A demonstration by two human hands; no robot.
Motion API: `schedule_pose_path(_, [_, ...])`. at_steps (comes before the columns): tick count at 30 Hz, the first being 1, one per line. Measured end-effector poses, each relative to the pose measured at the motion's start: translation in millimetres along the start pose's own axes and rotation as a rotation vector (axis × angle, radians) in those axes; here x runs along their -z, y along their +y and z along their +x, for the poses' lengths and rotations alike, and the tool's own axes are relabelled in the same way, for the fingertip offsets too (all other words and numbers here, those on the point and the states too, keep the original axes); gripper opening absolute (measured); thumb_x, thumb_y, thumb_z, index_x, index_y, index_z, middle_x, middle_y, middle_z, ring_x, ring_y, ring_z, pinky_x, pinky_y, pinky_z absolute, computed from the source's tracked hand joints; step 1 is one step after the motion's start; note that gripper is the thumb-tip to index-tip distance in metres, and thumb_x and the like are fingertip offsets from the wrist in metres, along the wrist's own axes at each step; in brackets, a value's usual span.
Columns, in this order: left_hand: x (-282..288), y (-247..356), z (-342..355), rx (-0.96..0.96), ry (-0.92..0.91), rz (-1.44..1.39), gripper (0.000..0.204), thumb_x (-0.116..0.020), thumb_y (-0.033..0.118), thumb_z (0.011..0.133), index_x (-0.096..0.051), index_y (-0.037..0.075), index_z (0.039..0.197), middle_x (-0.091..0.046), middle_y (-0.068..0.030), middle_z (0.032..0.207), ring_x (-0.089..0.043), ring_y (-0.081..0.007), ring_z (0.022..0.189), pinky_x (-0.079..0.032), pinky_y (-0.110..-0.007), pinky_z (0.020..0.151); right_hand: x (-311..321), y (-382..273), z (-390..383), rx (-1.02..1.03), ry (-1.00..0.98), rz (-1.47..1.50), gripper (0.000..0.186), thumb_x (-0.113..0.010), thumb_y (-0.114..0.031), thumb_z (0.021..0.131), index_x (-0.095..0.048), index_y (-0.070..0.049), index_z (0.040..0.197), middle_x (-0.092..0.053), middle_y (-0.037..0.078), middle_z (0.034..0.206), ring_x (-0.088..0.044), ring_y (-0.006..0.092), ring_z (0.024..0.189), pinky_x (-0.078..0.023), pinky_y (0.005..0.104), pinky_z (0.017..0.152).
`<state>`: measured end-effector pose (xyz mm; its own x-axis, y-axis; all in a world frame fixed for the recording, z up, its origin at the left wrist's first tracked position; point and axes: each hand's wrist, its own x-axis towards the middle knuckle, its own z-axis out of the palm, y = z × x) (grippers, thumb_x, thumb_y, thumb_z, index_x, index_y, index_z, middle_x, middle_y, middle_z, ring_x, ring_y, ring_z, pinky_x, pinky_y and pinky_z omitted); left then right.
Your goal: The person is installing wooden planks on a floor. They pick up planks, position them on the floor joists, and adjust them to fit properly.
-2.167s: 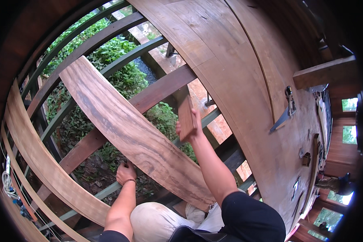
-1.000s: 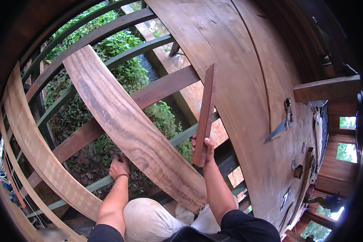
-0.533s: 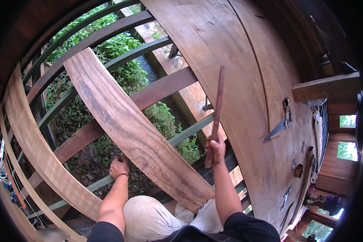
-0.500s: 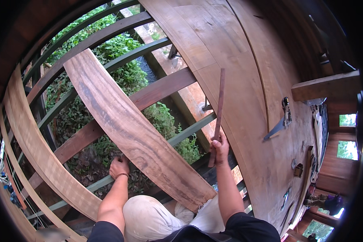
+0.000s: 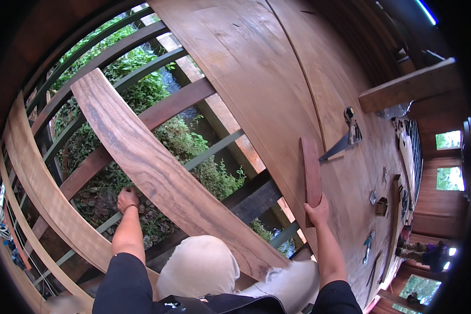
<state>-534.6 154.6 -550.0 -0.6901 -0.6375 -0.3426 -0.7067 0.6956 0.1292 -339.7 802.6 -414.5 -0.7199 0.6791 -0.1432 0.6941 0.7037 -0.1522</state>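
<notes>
My right hand is wrapped round the lower end of a narrow reddish-brown wooden strip. That strip now shows its broad face, over the edge of the laid floorboards. Left of the big loose plank, my left hand is closed above the gap between the joists; what its fingers hold, if anything, is hidden. The dark-grained plank lies slantwise across the joists, its near end beside my knees. A handsaw with a bluish blade rests on the floorboards beyond the strip.
Reddish joists and green metal bars cross open gaps, with plants and water below. More long boards lie at the left, near a coiled white cord. A thick beam juts in at the right; small tools lie below it.
My right hand has moved right with the wooden strip, over the floorboards, and the strip has turned from edge-on to broad face. My left hand has shifted left and slightly up. The view has shifted.
</notes>
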Motion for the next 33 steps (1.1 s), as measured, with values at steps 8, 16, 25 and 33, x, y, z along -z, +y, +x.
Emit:
schedule_pose_path(8, [-26.9,-38.3,20.5,-0.136,0.353,-0.062,0.045,-0.055,0.039,0.094,-0.061,0.006,0.123,-0.063,-0.0224,0.121,-0.059,-0.0405,0.115,-0.046,-0.049,0.095,-32.8,87.0,45.0,0.149,-0.017,-0.081,0.084,-0.077,-0.027,0.076,-0.040,-0.003,0.146,-0.052,0.023,0.133,-0.051,0.0401,0.123,-0.043,0.0463,0.106])
schedule_pose_path(16, [-50.4,17.8,-171.5,0.345,-0.657,-1.516,0.071,-0.058,0.060,0.092,-0.053,0.008,0.140,-0.058,-0.0143,0.138,-0.052,-0.0347,0.128,-0.039,-0.051,0.109,29.9,198.7,-50.0,0.104,-0.202,0.158,0.043,-0.072,-0.020,0.083,-0.061,-0.001,0.120,-0.066,0.021,0.108,-0.063,0.0368,0.103,-0.050,0.0458,0.092])
schedule_pose_path(25, [-47.0,24.4,-165.7,0.146,-0.927,-1.463,0.071,-0.059,0.060,0.092,-0.052,0.009,0.140,-0.056,-0.0144,0.141,-0.049,-0.0369,0.132,-0.032,-0.059,0.113,-47.2,376.4,-348.0,-0.598,-0.031,0.145,0.048,-0.073,-0.023,0.081,-0.061,0.000,0.121,-0.063,0.023,0.114,-0.060,0.0394,0.106,-0.048,0.0451,0.091])
schedule_pose_path(33, [-65.1,94.2,-231.3,0.062,-1.059,-1.448,0.072,-0.057,0.064,0.092,-0.052,0.011,0.140,-0.057,-0.0137,0.141,-0.051,-0.0365,0.130,-0.035,-0.060,0.111,-111.0,386.3,-460.8,-1.597,0.260,0.800,0.051,-0.068,-0.042,0.090,-0.059,-0.005,0.123,-0.062,0.013,0.124,-0.059,0.0303,0.108,-0.049,0.0476,0.081])
